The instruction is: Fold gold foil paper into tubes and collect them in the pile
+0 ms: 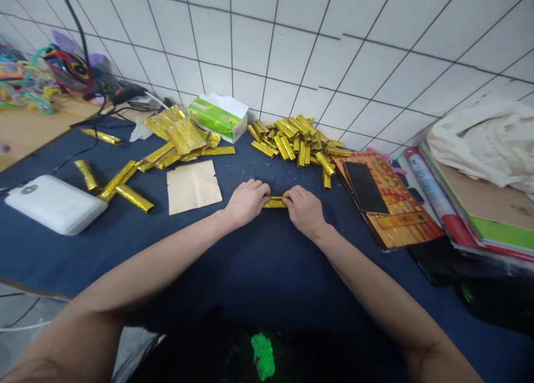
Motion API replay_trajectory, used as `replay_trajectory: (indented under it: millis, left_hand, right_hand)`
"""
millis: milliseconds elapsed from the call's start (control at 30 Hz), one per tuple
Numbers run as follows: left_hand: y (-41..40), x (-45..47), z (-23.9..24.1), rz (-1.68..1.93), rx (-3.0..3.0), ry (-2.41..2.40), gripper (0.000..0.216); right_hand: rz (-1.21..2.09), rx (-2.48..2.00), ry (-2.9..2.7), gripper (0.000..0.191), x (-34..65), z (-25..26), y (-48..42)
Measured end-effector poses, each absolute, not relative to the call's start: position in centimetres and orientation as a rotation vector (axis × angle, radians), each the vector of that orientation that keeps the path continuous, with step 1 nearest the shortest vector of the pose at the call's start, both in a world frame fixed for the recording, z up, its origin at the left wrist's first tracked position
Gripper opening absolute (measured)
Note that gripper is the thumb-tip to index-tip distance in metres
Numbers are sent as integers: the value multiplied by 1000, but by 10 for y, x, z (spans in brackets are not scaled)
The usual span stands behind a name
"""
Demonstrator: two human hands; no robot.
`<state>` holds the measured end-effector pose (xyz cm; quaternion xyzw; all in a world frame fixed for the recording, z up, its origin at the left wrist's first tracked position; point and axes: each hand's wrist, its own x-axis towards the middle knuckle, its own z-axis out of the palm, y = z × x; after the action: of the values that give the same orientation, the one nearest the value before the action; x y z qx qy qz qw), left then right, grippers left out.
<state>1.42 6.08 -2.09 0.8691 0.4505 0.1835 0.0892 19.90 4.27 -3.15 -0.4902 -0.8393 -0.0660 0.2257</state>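
A folded strip of gold foil paper (275, 202) lies across the middle of the dark blue tabletop, between my hands. My left hand (247, 202) is closed on its left end, and my right hand (306, 209) pinches the right end. The fingertips hide both ends of the strip. Just beyond, towards the wall, rests a heap of folded gold paper pieces (292, 141). To the left of my left hand lies a flat tan square of paper (194, 187) with a crease in it.
More gold paper (183, 135) is piled at the left by a green tissue pack (217, 117). A white device (56, 205) sits at far left. On the right, a black phone (366, 187) lies on an orange-gold printed packet (400, 221). The tiled wall (250, 43) closes the back.
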Motion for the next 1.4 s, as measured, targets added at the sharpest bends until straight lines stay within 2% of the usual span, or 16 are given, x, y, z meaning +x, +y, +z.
replay_trajectory:
  millis: [167, 233, 367, 467, 767, 1133, 1300, 1400]
  left_hand:
    - [62, 12, -17, 761, 2143, 1224, 5]
    - [63, 11, -14, 762, 1869, 1155, 11]
    - [67, 2, -5, 494, 1445, 921, 30]
    - [68, -6, 1, 311, 1314, 800, 32]
    - [64, -4, 11, 160, 1423, 783, 13]
    - [55, -1, 22, 218, 1599, 826, 10]
    - [52, -2, 29, 185, 1628, 817, 19]
    - [51, 0, 26, 208, 1709, 894, 16]
  right_hand:
    - [-20, -1163, -2115, 17, 198, -28, 37]
    - [35, -1141, -2063, 16, 199, -26, 34]
    - [138, -1078, -2044, 14, 200, -22, 30]
    - [234, -1007, -2041, 12, 200, -18, 28]
    - [344, -954, -2021, 12, 195, -12, 24]
    - [403, -1017, -2037, 11, 195, -13, 25]
    - [344, -1052, -2080, 13, 196, -16, 26]
    - [309, -1041, -2074, 13, 196, -17, 26]
